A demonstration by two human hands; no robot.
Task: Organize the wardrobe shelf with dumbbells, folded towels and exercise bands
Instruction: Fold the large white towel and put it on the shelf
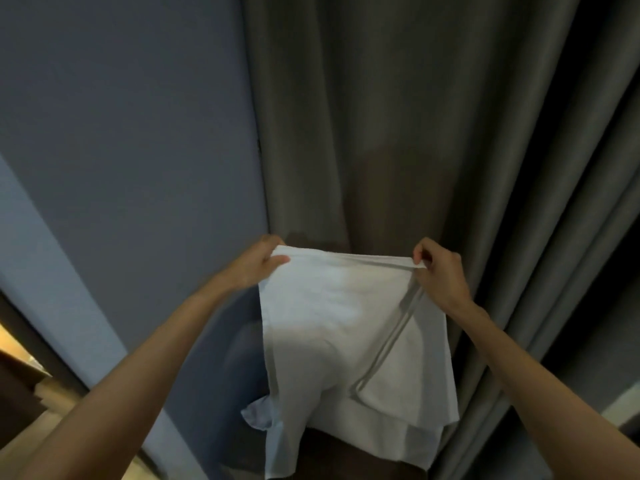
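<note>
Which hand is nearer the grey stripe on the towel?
Right. The right hand pinches the towel corner where the grey stripe starts; the left hand holds the opposite corner, away from it.

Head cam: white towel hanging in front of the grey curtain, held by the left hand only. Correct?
Not quite. In the head view both hands hold it: the left hand grips one top corner of the white towel, the right hand pinches the other. It does hang before the grey curtain.
</note>
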